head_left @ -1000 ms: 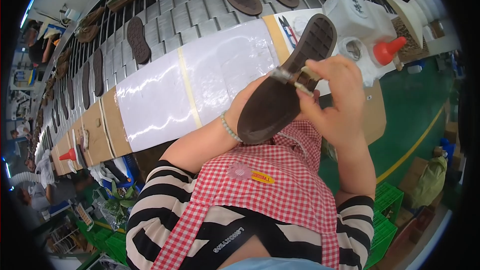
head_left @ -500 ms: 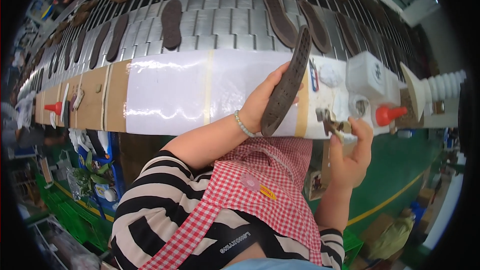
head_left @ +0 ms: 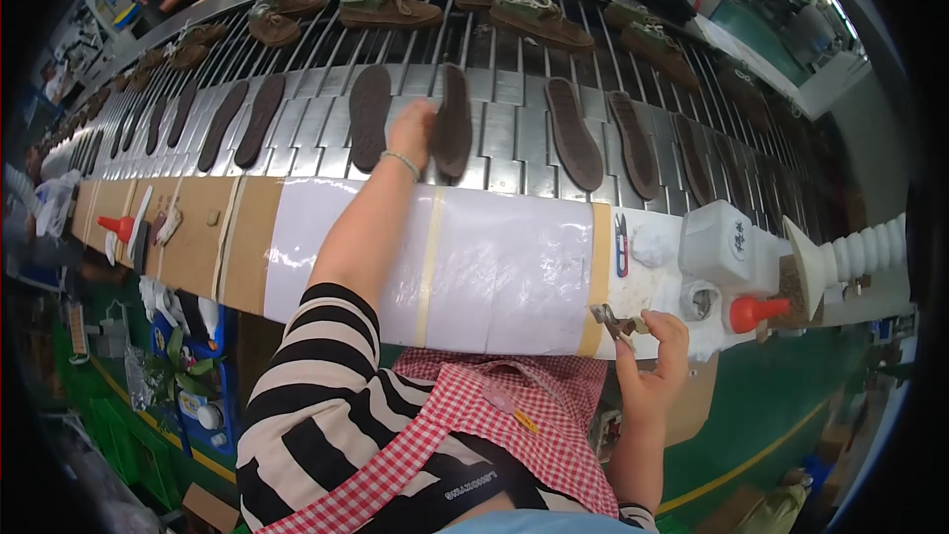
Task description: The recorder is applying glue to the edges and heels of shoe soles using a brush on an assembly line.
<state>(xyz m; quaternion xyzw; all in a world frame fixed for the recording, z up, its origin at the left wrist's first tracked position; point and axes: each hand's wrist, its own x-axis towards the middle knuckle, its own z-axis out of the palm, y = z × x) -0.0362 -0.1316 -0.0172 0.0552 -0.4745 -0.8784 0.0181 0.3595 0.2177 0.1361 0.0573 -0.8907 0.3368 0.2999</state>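
My left hand (head_left: 409,134) reaches over the slatted metal conveyor and grips a dark brown shoe sole (head_left: 453,127) by its left side. That sole is tilted, at or just above the slats. Directly left of my hand lies another brown sole (head_left: 371,117). My right hand (head_left: 656,361) is above the near right part of the bench, pinching a small metal tool (head_left: 613,321) between thumb and fingers; its exact kind cannot be made out. White sheeting (head_left: 494,277) covers the bench between my hands.
More soles (head_left: 573,133) lie along the conveyor (head_left: 504,153), with brown lace-up shoes (head_left: 390,12) on its far rods. At right are thread snips (head_left: 621,245), a white plastic container (head_left: 727,242), a red-capped bottle (head_left: 759,312) and a white ribbed hose (head_left: 870,247).
My left hand has carried the sole from above the bench leftward and away to the conveyor. My right hand, still pinching the metal tool, has shifted slightly left and lower. The view has tilted.
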